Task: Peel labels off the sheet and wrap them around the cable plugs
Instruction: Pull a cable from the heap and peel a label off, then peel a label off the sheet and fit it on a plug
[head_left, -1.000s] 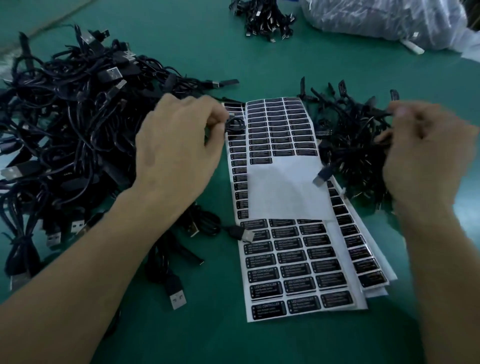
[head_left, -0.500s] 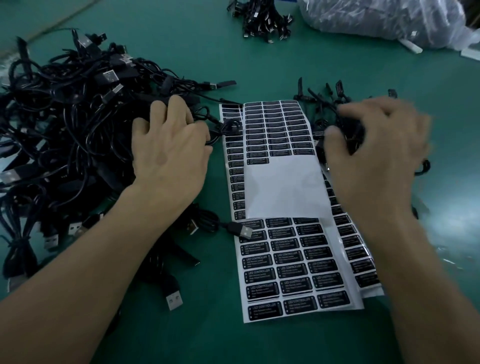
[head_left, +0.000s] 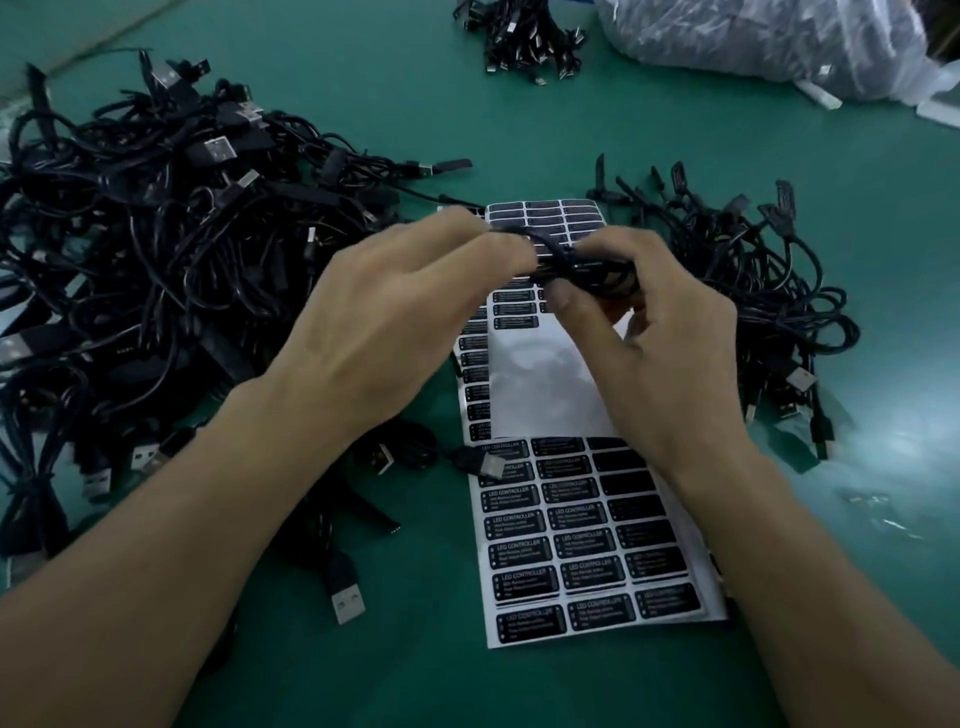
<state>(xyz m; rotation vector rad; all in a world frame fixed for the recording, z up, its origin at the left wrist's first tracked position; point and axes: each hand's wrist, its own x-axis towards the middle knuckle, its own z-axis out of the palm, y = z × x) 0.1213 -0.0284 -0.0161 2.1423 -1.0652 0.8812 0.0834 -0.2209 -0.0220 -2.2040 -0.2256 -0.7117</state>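
Note:
A white sheet of black labels lies in the middle of the green table, with a bare peeled patch in its centre. Above it both my hands meet on one black cable. My left hand pinches the cable at its fingertips. My right hand curls its fingers and thumb round the cable's coiled part. The plug end is hidden between the fingers. A big heap of black USB cables lies at the left, a smaller pile at the right.
Loose USB plugs lie on the table by my left forearm. One plug rests on the sheet's left edge. At the back sit a small cable bundle and a large clear plastic bag.
My left hand pulled a cable out of the left heap and moved right. My right hand left the right pile and came in to meet it above the sheet.

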